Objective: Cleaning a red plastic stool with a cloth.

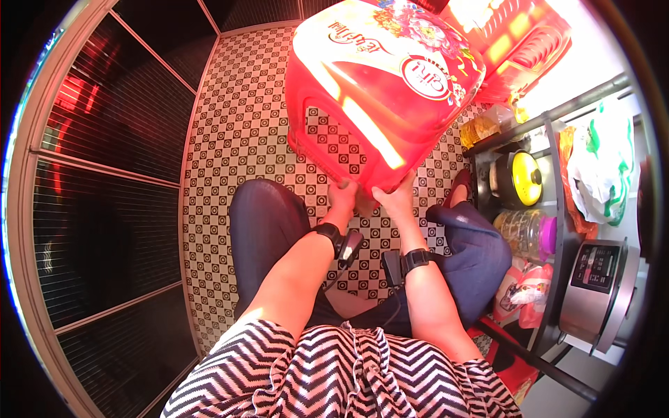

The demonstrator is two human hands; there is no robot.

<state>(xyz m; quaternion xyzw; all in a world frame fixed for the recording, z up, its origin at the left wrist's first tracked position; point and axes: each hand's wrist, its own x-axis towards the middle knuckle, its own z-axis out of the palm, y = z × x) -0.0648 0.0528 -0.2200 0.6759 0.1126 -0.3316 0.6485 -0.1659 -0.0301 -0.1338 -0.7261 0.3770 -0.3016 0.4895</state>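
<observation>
A large red plastic container with a printed floral top (366,94) fills the upper middle of the head view, with an opening in its near left side through which floor tiles show. My left hand (343,194) is closed around its near lower edge. Beside it, my right hand (398,198) grips the near right corner, thumb toward me. The fingertips of both hands are partly hidden by the container. Each wrist wears a black strap with a small device. Something pale brown hangs between the hands, too unclear to name.
At the right stands a dark metal shelf rack (556,183) with a yellow-lidded pot (525,178), a purple-lidded jar (522,234), plastic bags (601,167) and a rice cooker-like appliance (596,295). Red plastic crates (533,52) stand behind. Dark paneled doors (112,219) line the left.
</observation>
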